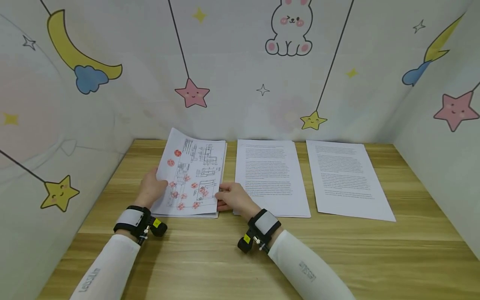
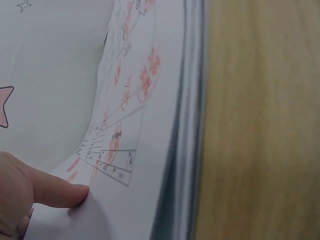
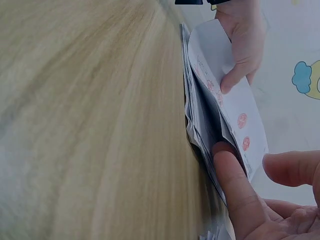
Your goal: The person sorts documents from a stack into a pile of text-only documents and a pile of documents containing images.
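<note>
A stack of printed paper sheets (image 1: pixel 193 173) lies at the left, its top page carrying line drawings and red stamp marks. My left hand (image 1: pixel 151 187) pinches the raised left side of the top paper, thumb on the printed face; the left wrist view shows that side curving upward. At the stack's right edge is my right hand (image 1: pixel 234 196). One of its fingers (image 3: pixel 235 185) reaches into the gap under the lifted paper, while the thumb (image 3: pixel 292 167) stands apart from that finger. How many sheets are lifted cannot be told.
Right of the stack lies a text-covered paper pile (image 1: pixel 268 179), and farther right another text page (image 1: pixel 346 179). All rest on a wooden table (image 1: pixel 210 258). Cartoon-printed wall cloth (image 1: pixel 232 50) encloses the back and sides.
</note>
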`<state>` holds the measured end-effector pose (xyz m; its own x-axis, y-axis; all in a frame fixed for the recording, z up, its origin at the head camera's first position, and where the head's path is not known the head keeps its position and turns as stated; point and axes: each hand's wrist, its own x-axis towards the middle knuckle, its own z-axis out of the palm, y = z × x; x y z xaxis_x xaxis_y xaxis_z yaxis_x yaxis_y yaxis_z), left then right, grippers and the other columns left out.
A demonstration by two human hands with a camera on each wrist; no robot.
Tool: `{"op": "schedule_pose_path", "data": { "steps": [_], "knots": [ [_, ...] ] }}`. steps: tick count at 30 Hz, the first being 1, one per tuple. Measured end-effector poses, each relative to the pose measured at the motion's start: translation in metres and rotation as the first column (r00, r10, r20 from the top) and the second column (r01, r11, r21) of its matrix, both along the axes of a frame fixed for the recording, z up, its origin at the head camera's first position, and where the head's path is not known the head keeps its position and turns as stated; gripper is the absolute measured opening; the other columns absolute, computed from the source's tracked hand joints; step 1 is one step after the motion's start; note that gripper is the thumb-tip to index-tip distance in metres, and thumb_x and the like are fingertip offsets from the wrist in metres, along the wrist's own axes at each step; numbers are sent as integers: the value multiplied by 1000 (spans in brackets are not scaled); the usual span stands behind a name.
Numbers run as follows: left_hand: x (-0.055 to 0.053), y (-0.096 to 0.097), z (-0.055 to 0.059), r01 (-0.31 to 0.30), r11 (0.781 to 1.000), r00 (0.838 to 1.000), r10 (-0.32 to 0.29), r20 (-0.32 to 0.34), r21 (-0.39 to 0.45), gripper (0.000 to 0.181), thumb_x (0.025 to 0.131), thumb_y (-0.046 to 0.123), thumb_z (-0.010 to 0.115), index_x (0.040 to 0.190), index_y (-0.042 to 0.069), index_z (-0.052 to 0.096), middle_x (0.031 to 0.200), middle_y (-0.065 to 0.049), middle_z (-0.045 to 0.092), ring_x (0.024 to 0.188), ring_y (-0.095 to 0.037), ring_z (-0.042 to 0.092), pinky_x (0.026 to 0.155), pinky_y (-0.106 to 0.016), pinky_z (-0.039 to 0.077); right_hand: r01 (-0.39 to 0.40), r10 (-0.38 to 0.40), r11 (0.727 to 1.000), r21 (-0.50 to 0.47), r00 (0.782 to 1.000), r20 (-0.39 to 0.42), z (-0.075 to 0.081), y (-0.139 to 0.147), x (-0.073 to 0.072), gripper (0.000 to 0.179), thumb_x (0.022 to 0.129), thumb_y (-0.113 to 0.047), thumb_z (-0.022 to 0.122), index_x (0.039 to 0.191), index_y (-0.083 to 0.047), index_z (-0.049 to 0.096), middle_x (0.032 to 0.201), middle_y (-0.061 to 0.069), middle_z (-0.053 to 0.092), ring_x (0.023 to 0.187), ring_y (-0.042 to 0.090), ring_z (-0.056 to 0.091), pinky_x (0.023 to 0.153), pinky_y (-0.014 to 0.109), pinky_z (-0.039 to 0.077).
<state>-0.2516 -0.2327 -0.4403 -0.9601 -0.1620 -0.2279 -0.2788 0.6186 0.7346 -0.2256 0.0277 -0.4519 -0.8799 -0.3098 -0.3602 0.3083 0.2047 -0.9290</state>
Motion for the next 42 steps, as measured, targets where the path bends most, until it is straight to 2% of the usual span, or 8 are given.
{"op": "schedule_pose_path", "data": {
  "steps": [9, 17, 20, 23, 27, 30, 35, 42],
  "knots": [
    [3, -2, -1, 2, 989, 1000, 0, 15, -145, 68, 97, 13, 55, 153, -7, 22, 149, -35, 38, 133, -50, 43, 110, -62, 37, 7, 4, 994, 112, 996, -91, 5, 4, 7, 43, 99, -16, 56, 140, -5, 54, 104, 13, 68, 79, 16, 66, 74, 29, 61],
    [6, -4, -1, 2, 967, 1000, -1, 3, -253, 63, 95, 20, 58, 146, -9, 37, 140, -36, 48, 121, -47, 51, 101, -60, 44, -62, 135, 955, 290, 962, -238, 8, 15, 13, 38, 98, -21, 56, 133, -6, 62, 85, 11, 72, 72, 15, 67, 62, 23, 52],
    [7, -4, -1, -19, 961, 1000, 14, -22, -277, 59, 94, 23, 58, 142, -9, 43, 135, -35, 52, 116, -46, 54, 96, -58, 46, -76, 156, 948, 308, 957, -244, 8, 20, 14, 39, 98, -23, 55, 133, -8, 63, 83, 10, 73, 69, 14, 65, 59, 21, 47],
    [8, -1, 1, -33, 957, 999, 24, -33, -289, 62, 96, 27, 56, 144, -8, 41, 139, -36, 49, 120, -48, 52, 98, -59, 45, -75, 147, 956, 284, 959, -242, 8, 27, 14, 39, 98, -23, 56, 133, -7, 63, 89, 10, 74, 71, 14, 68, 61, 22, 52],
    [9, 10, 10, -13, 959, 999, -1, -50, -282, 67, 99, 33, 52, 149, -7, 34, 148, -35, 40, 134, -50, 42, 107, -62, 39, -56, 109, 977, 206, 960, -259, 9, 37, 12, 39, 99, -23, 56, 131, -2, 63, 109, 16, 72, 79, 18, 73, 70, 25, 59],
    [11, 20, 17, 17, 969, 997, -36, -73, -248, 65, 99, 34, 50, 150, -4, 35, 151, -33, 38, 133, -48, 44, 106, -60, 41, -44, 84, 987, 152, 961, -265, 10, 44, 11, 39, 100, -23, 56, 132, -1, 62, 120, 18, 68, 86, 20, 74, 75, 28, 61],
    [12, 44, 25, 82, 976, 987, -109, -121, -203, 58, 100, 31, 50, 148, 1, 41, 148, -31, 43, 117, -40, 52, 93, -51, 49, 2, 68, 979, 205, 941, -333, 17, 61, 6, 37, 101, -25, 56, 131, -5, 63, 120, 14, 69, 87, 18, 74, 76, 29, 60],
    [9, 79, 23, 167, 964, 965, -202, -164, -206, 50, 100, 30, 52, 143, 4, 49, 145, -26, 50, 128, -42, 52, 103, -54, 44, 93, 34, 958, 272, 902, -430, 24, 100, 1, 38, 100, -25, 55, 132, -6, 62, 119, 15, 70, 95, 27, 72, 76, 33, 60]
  ]
}}
